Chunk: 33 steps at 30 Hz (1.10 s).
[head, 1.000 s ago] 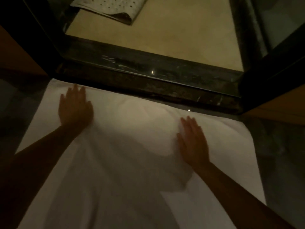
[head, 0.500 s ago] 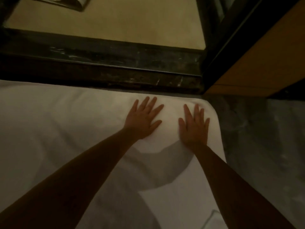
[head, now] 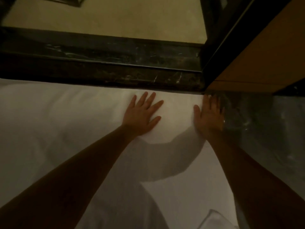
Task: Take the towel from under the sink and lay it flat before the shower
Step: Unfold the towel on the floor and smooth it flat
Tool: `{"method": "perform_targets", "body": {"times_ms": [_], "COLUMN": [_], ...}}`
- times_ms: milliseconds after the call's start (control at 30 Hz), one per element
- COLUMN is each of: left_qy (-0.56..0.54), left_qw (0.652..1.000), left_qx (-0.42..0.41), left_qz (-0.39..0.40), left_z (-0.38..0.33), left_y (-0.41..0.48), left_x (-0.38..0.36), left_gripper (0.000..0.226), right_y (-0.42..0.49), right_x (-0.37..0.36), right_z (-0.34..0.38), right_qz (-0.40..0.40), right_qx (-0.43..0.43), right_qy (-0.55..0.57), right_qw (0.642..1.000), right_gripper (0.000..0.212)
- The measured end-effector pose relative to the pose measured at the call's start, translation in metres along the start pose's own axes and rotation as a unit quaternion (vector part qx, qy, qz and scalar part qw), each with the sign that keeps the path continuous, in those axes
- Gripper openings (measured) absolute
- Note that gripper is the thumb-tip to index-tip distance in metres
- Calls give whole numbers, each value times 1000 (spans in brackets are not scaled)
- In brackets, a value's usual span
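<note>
A white towel lies spread on the dark floor, its far edge against the black marble threshold of the shower. My left hand rests palm down on the towel near its far right part, fingers spread. My right hand lies flat on the towel's far right corner, its outer fingers over the edge onto the dark floor. Neither hand grips anything. A fold of the towel shows at the bottom edge.
Beyond the threshold is the beige shower floor, with a corner of a folded mat at the top left. A dark door frame and an orange-brown wooden panel stand at the right. Grey glossy floor lies right of the towel.
My left hand slid from the towel's left part across to the right, beside my right hand. My right hand moved out to the far right corner. The view turned right.
</note>
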State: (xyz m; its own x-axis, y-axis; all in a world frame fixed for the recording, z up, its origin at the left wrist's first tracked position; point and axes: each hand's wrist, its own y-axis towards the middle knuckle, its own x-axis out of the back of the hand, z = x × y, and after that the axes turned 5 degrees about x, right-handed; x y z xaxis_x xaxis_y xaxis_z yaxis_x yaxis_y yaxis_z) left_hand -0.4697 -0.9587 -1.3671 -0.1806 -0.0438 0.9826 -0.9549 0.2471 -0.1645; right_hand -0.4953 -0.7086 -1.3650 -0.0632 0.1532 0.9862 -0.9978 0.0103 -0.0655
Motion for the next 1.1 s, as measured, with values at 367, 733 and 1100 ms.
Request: {"method": "perform_targets", "body": {"times_ms": [367, 733, 1100], "left_qy": [-31, -92, -137], "left_qw": [996, 993, 991], "left_qx": [75, 78, -4], "left_qz": [-32, -18, 7], "left_z": [-11, -24, -84], "left_y": [12, -15, -145], "left_x": [-4, 23, 1], "left_gripper": [60, 54, 59], "right_y": [-8, -12, -169], "right_x": [-12, 13, 36], "right_z": [-1, 14, 48], "right_qz": [19, 83, 116], "right_qx": [89, 61, 95], "right_qy": [-12, -9, -17], "right_qw": [996, 995, 989], "right_gripper": [66, 63, 80]}}
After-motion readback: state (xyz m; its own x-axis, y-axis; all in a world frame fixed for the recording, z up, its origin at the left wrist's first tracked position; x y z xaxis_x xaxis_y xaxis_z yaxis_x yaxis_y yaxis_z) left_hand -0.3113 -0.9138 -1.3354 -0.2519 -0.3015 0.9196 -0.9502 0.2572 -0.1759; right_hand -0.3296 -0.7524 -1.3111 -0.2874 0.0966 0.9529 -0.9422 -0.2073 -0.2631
